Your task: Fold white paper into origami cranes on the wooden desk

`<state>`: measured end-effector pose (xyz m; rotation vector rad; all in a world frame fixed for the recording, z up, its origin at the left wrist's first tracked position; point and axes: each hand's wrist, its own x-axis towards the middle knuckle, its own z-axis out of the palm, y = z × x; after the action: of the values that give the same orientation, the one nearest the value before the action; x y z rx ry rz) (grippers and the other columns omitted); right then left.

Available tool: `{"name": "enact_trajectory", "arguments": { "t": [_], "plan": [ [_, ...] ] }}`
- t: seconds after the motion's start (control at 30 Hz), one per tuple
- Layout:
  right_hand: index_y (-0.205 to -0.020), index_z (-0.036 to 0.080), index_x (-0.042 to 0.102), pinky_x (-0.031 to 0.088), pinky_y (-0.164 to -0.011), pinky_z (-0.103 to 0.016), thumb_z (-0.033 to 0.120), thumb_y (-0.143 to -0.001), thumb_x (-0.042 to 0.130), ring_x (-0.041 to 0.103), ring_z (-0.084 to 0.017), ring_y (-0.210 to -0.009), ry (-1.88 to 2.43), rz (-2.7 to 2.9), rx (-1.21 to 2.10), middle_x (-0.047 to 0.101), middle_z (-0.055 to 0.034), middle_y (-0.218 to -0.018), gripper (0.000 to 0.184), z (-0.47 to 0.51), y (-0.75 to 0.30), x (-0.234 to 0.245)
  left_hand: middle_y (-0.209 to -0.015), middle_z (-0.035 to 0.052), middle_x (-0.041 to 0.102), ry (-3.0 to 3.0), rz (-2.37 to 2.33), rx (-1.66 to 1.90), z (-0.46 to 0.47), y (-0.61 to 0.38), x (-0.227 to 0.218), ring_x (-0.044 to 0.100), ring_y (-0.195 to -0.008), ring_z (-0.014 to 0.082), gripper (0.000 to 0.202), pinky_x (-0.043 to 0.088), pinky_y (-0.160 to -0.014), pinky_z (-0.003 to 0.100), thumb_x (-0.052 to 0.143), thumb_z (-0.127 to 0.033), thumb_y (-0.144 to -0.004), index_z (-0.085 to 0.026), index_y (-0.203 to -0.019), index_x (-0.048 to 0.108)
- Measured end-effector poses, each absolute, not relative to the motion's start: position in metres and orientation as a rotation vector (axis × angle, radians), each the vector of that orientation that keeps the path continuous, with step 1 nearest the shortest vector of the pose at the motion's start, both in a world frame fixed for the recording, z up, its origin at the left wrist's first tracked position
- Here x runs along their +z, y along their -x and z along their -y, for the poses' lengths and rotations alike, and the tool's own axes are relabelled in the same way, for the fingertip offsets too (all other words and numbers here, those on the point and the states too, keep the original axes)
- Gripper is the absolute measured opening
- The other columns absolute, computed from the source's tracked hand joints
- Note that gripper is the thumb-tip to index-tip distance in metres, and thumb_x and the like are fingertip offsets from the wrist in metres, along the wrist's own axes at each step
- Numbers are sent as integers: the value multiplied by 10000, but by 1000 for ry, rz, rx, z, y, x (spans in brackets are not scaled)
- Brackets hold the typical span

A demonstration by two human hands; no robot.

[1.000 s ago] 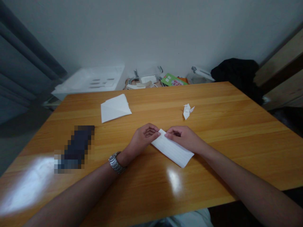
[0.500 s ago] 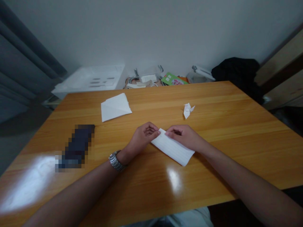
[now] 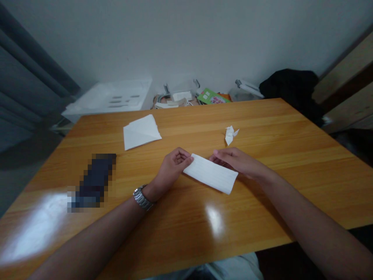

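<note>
A strip of folded white paper [image 3: 210, 174] with faint lines lies slantwise in front of me, its left end higher than its right. My left hand [image 3: 175, 163] pinches the upper left corner between thumb and curled fingers. Along the far edge of the strip is my right hand [image 3: 230, 160], its thumb raised off the paper and its fingers loosely bent, their tips partly hidden behind it. Beyond that hand stands a small folded paper figure [image 3: 230, 136].
White paper sheets [image 3: 142, 133] lie at the back left of the wooden table [image 3: 163, 233]. A dark pixelated object [image 3: 97, 177] is on the left. Behind the table are a white foam box [image 3: 116, 95], a green booklet [image 3: 211, 96] and black cloth [image 3: 291, 89].
My right hand has let its thumb off the paper and shifted slightly right. The strip has turned a little, its right end now higher, and my left hand moved slightly left with it.
</note>
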<state>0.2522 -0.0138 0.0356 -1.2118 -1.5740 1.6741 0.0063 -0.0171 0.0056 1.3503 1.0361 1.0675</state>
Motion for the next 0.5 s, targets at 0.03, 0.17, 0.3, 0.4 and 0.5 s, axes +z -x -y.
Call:
{"name": "enact_trajectory", "arguments": {
  "t": [0.03,0.17,0.3,0.4,0.5],
  "plan": [
    [-913,154,753,457,-644,-283,656,-903,570,622,-163,-704,1200,1629,1656,734,-75,-849,535,14,-252,36,-807,8,652,-1362,-1021,1059,17,-6,5,604,-746,122,271,473,-684,230,768,-364,-818,-157,-852,595],
    [-886,155,727,435,-641,-274,608,-872,637,597,-163,-720,1156,1797,1523,711,-46,-830,462,17,-246,33,-804,10,656,-1440,-965,990,18,-8,4,606,-734,119,270,475,-674,227,761,-367,-825,-156,-843,595],
    [-872,159,703,393,-613,-257,527,-898,634,549,-143,-682,1167,1900,1432,660,-16,-767,376,22,-236,26,-791,10,654,-1470,-963,923,20,-10,8,599,-705,119,301,476,-650,228,762,-405,-812,-157,-831,593],
    [-842,162,680,374,-604,-255,459,-928,605,520,-140,-671,1181,1926,1359,621,-5,-738,319,24,-230,23,-795,11,654,-1477,-960,911,21,-11,10,599,-703,119,308,479,-648,229,763,-414,-805,-158,-830,593],
    [-833,166,676,378,-624,-262,406,-941,590,520,-145,-690,1176,1939,1298,617,-6,-744,277,24,-228,22,-798,11,654,-1470,-956,913,20,-11,10,601,-707,119,300,478,-648,229,763,-405,-804,-161,-832,591]
  ]
}}
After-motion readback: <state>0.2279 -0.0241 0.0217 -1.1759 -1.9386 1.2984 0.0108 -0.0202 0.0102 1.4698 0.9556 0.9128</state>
